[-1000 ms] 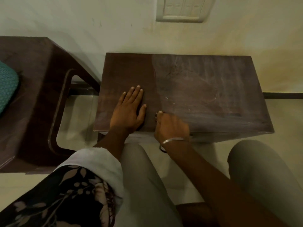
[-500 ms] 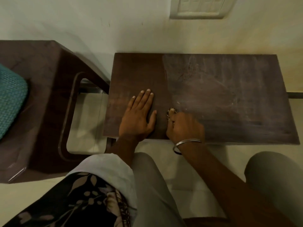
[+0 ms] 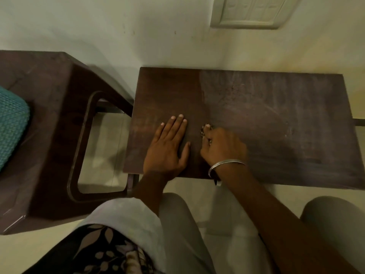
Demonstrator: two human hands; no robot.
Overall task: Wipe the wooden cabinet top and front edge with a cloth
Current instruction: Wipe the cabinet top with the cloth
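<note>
The dark wooden cabinet top (image 3: 276,119) lies below me against the wall; its left third looks darker and cleaner, the rest dusty and streaked. My left hand (image 3: 167,147) rests flat on the cleaner part, fingers spread. My right hand (image 3: 223,147), with a silver bangle at the wrist, is closed over a small patterned cloth (image 3: 205,131) that shows only as a scrap at the fingertips. It presses on the top near the line between clean and dusty wood. The front edge is mostly hidden from this angle.
A dark wooden chair or stool (image 3: 59,135) with a teal cushion (image 3: 11,123) stands close to the left of the cabinet. A switch plate (image 3: 250,10) is on the wall behind. My knees (image 3: 331,218) are just in front of the cabinet.
My right hand has moved from the front edge up onto the top, away from me. The left hand has stayed flat in place. My view has shifted closer and leftward.
</note>
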